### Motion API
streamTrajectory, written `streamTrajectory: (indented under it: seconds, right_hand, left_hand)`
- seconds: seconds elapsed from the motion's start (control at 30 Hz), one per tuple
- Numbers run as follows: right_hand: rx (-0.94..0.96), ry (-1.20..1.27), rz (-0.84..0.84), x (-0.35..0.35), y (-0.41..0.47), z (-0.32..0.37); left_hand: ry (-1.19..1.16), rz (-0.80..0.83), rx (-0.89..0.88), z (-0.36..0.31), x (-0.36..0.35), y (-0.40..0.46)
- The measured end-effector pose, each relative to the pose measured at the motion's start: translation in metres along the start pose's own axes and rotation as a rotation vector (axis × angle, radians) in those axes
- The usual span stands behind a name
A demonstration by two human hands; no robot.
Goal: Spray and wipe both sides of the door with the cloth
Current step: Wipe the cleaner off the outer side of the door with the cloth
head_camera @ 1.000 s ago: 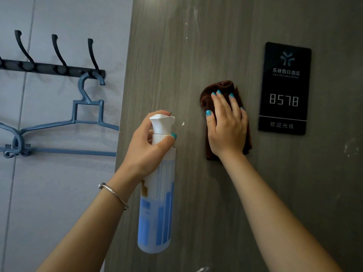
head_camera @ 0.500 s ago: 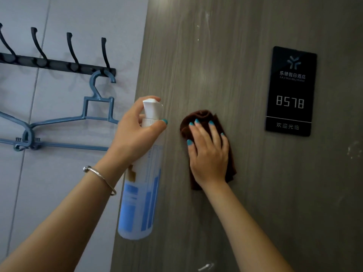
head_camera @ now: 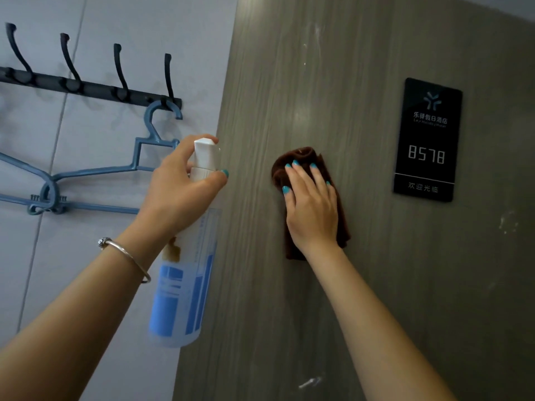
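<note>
The left hand (head_camera: 179, 186) is raised beside the door's edge, wrapped around the neck of a spray bottle (head_camera: 185, 273), with the index finger curled over the top of its white nozzle cap (head_camera: 205, 154) and the thumb pressed against the collar. A thin metal bangle (head_camera: 127, 256) sits on that wrist. The bottle hangs nearly upright, its translucent plastic body printed with blue bars and a brownish patch near the shoulder; the label text is too blurred to read.

The right hand (head_camera: 311, 209) lies flat, fingers close together and pointing up, pressing a folded dark brown cloth (head_camera: 301, 160) against the door (head_camera: 362, 285). The cloth looks soft and napped, probably microfibre. The palm covers most of it, so only its bunched top fold and strips along the side and bottom show.

The door is a grey-brown panel with fine vertical wood grain and pale smears near the top, right side and bottom. To the right of the cloth, apart from it, a glossy black number plate (head_camera: 428, 140) reads 8578.

On the pale tiled wall (head_camera: 86, 256) to the left, a dark hook rail (head_camera: 86, 88) carries blue plastic hangers (head_camera: 95, 172), cut off by the frame's left edge. Both forearms run out of the bottom of the view.
</note>
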State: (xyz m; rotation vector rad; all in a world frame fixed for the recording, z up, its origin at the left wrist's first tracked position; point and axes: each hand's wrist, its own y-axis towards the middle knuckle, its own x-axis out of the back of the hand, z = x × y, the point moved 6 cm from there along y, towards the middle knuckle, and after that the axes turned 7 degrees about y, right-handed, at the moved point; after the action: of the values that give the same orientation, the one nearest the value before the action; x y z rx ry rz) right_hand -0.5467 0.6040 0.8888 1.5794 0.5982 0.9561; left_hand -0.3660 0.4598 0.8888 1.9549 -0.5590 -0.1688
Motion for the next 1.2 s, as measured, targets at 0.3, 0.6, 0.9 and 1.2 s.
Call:
streamTrajectory:
  seconds: [0.3,0.6,0.9,1.2]
  right_hand:
    - [-0.034,0.015,-0.02,-0.001,-0.031,-0.001]
    - [-0.032,-0.047,0.025,-0.001,-0.044,0.003]
    - [-0.031,-0.042,0.046,0.003,-0.014,0.004]
    - [-0.026,-0.015,0.087,0.002,-0.041,0.004]
  left_hand:
    - [-0.022,0.035,0.002,0.003,0.003,-0.009]
    - [-0.035,0.003,-0.021,-0.005,-0.001,0.003]
    - [-0.073,0.006,-0.015,0.003,-0.004,0.002]
    - [-0.089,0.018,-0.007,0.001,-0.001,-0.002]
